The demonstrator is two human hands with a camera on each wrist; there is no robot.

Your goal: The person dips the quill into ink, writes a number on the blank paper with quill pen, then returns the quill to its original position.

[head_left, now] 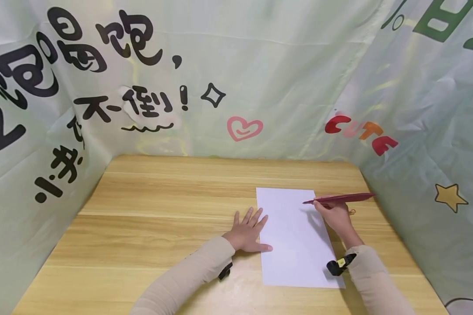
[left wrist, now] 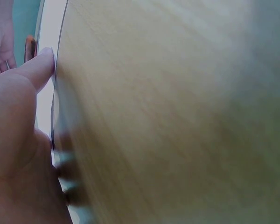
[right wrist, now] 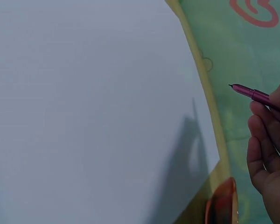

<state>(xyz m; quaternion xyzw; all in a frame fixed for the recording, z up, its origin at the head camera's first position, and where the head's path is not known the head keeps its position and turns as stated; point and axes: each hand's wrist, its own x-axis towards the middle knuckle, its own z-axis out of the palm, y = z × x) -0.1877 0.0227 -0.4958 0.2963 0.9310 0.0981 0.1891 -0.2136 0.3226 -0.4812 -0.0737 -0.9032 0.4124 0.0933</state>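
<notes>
A blank white sheet of paper (head_left: 295, 245) lies on the wooden table. My left hand (head_left: 246, 234), fingers spread, rests across the sheet's left edge, with the thumb on the paper. Above the upper right part of the sheet, my right hand (head_left: 337, 218) pinches a dark red pen (head_left: 351, 197) that widens like a feather toward its back end. The pen (right wrist: 245, 91) points left, its tip above the paper and its shadow falling on the sheet. In the left wrist view, the left thumb (left wrist: 42, 65) shows beside the paper's edge.
A glossy orange-brown thing (right wrist: 221, 205), mostly hidden by the right hand in the head view, lies beside the sheet's right edge. Pale printed cloth (head_left: 291, 87) hangs behind and along both sides of the wooden table (head_left: 161, 197). A black wrist camera (head_left: 339, 266) is on the right forearm.
</notes>
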